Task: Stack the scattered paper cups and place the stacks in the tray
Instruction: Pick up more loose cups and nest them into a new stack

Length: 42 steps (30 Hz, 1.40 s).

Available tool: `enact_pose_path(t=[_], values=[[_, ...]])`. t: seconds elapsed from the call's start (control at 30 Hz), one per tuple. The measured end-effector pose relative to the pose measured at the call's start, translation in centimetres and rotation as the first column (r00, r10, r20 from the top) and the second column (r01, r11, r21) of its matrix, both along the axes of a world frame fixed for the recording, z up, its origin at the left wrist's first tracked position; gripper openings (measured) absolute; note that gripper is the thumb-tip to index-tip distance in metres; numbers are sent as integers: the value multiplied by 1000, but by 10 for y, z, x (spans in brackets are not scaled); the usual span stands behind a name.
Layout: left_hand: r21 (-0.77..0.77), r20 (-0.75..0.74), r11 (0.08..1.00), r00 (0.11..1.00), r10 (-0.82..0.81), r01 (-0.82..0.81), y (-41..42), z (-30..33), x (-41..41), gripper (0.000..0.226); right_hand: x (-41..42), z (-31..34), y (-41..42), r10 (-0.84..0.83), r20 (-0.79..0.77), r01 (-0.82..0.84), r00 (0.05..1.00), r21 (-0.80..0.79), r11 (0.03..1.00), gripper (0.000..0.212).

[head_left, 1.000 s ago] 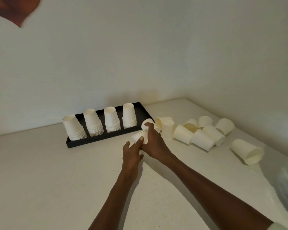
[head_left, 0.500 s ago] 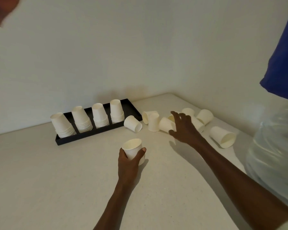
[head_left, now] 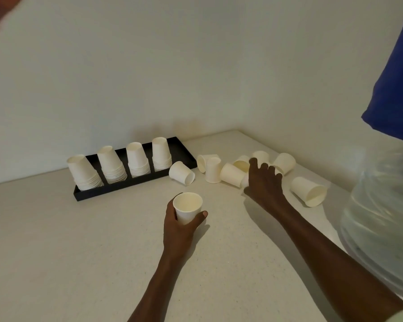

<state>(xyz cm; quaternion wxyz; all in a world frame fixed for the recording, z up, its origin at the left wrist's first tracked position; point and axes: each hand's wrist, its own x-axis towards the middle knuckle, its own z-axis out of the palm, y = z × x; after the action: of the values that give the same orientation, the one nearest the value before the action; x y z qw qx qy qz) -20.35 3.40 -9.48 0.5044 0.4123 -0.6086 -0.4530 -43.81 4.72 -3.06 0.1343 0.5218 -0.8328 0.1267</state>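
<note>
**A:** Where's the cup being built on?

**B:** The upright cup [head_left: 188,207] sits mouth-up in the left hand [head_left: 179,228], fingers and thumb wrapped round its wall, just above the counter [head_left: 56,252] in front of the black tray [head_left: 116,185].

**A:** And the other hand?

**B:** The right hand [head_left: 264,182] is over the loose cups [head_left: 233,174], fingers spread and curling down. Whether they already touch one I can't tell; the hand hides what's beneath.

**A:** The rest?

**B:** Four inverted stacks [head_left: 135,162] stand in the tray, one per slot. A single tipped cup [head_left: 181,172] lies just beside the tray's right end, and another cup [head_left: 308,191] lies apart on the right, near a clear plastic bag [head_left: 382,217].

**A:** What could go wrong?

**B:** The loose cups lie on their sides, touching. A sweep of those spread fingers could roll neighbours toward the counter edge. Squeezing paper walls too hard would dent a rim, and a dented cup likely won't nest.
</note>
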Motion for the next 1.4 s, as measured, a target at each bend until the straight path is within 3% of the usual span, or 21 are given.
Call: enact_pose_path(t=[0.07, 0.13, 0.23, 0.37, 0.5, 0.57, 0.67, 0.7, 0.77, 0.83, 0.9, 1.0, 1.1, 1.27, 1.33, 1.4], values=[[-12, 3, 1000, 1000, -7, 7, -1, -1, -1, 77, 17, 21, 5, 145, 171, -113, 975, -180, 977, 90], [-20, 9, 1000, 1000, -4, 5, -2, -3, -1, 77, 39, 40, 6, 334, 350, -207, 875, -353, 912, 93], [-27, -5, 1000, 1000, 0, 0, -2, -4, -1, 77, 78, 53, 9, 491, 451, -273, 745, -466, 841, 88], [-25, -95, 1000, 995, -19, 17, 0, -3, -2, 69, 118, 41, 17, 550, 530, -398, 646, -381, 835, 84], [-2, -171, 1000, 985, -15, 15, 0, -4, -3, 47, 131, 14, 22, 514, 520, -544, 683, -108, 832, 81], [-13, -143, 1000, 990, -3, 2, 0, -3, -2, 55, 127, 6, 20, 482, 583, -597, 653, 5, 802, 79], [-21, -83, 1000, 996, 15, -17, 0, 1, 0, 86, 110, 6, 6, 460, 690, -545, 559, -112, 831, 73], [-22, -72, 999, 997, 22, -24, 0, 2, -1, 91, 100, 7, -3, 476, 650, -495, 593, -172, 851, 69], [-30, -52, 999, 998, 34, -35, 0, 2, -2, 91, 75, 5, -24, 457, 447, -397, 769, -225, 890, 62], [-30, -43, 999, 998, 43, -44, 1, 3, -2, 88, 48, 2, -44, 323, 234, -286, 917, -181, 941, 64], [-31, -29, 999, 999, 42, -43, 0, 4, -3, 88, 27, -1, -59, 174, 104, -169, 979, -49, 984, 70], [-37, 7, 998, 999, 45, -44, 0, 5, -5, 87, 11, -11, -73, 130, 21, -131, 991, 116, 985, 71], [-40, 20, 998, 998, 52, -52, -1, 7, -5, 87, 9, -23, -75, 136, 20, -137, 991, 160, 977, 65], [-33, 20, 998, 998, 62, -61, -1, 7, -5, 88, 23, -18, -63, 116, -21, -113, 993, 109, 988, 66], [-31, 18, 997, 998, 65, -64, -2, 7, -5, 89, 33, -4, -56, 144, 71, -147, 987, 39, 988, 75], [-30, 14, 998, 998, 62, -61, -3, 6, -6, 90, 45, 14, -48, 267, 205, -243, 942, -133, 961, 80]])
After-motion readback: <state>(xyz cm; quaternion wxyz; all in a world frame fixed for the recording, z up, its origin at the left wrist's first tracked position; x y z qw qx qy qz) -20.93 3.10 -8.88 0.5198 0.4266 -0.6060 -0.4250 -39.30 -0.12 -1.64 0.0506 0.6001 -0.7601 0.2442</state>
